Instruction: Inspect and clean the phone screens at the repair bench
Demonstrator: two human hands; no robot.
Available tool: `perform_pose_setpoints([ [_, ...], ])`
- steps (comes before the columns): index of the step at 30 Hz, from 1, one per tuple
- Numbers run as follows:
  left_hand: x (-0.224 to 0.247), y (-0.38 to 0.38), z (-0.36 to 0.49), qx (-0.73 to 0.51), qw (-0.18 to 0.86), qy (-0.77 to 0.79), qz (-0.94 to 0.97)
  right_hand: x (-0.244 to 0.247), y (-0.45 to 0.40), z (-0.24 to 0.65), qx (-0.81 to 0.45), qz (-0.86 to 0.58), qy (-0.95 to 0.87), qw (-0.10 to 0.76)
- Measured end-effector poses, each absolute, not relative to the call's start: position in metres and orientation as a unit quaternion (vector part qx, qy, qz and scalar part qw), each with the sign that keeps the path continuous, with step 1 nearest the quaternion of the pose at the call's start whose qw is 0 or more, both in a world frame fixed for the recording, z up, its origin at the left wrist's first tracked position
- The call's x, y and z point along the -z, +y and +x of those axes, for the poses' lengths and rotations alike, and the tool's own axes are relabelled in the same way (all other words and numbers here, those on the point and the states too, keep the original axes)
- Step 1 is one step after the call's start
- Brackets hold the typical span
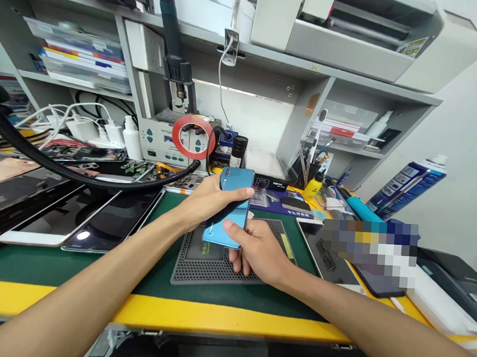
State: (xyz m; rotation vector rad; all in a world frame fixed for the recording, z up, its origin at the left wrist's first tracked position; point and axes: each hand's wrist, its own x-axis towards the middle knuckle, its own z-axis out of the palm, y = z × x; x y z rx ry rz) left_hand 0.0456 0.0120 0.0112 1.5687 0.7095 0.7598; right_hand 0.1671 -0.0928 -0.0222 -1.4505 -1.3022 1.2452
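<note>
A blue smartphone (233,217) is held up over the bench, its glossy back facing me and its camera end pointing away. My left hand (210,197) grips the upper part, thumb laid across the back. At the lower right edge, my right hand (258,244) holds the phone too, with its thumb on the back and its other fingers curled beneath. Under both hands lies a grey perforated work mat (200,270) on the green bench mat (151,281). The phone's screen side is hidden.
Tablets with dark screens (110,219) lie at left, beside a person's hand (8,170). A black hose (80,178) arches over them. A white tablet (331,254) and a blue spray can (407,186) are at right. A red tape roll (177,137) stands behind.
</note>
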Motion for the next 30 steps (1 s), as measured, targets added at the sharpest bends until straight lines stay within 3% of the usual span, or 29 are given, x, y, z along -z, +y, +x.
perform_pose_setpoints([
  [10,-0.006,0.015,0.046,-0.337,0.568,0.331,0.674,0.021,-0.093,0.167,-0.497,-0.57,-0.512,0.406],
  [30,-0.001,0.022,0.049,-0.382,0.631,0.298,0.606,0.015,-0.094,0.166,-0.483,-0.588,-0.519,0.389],
])
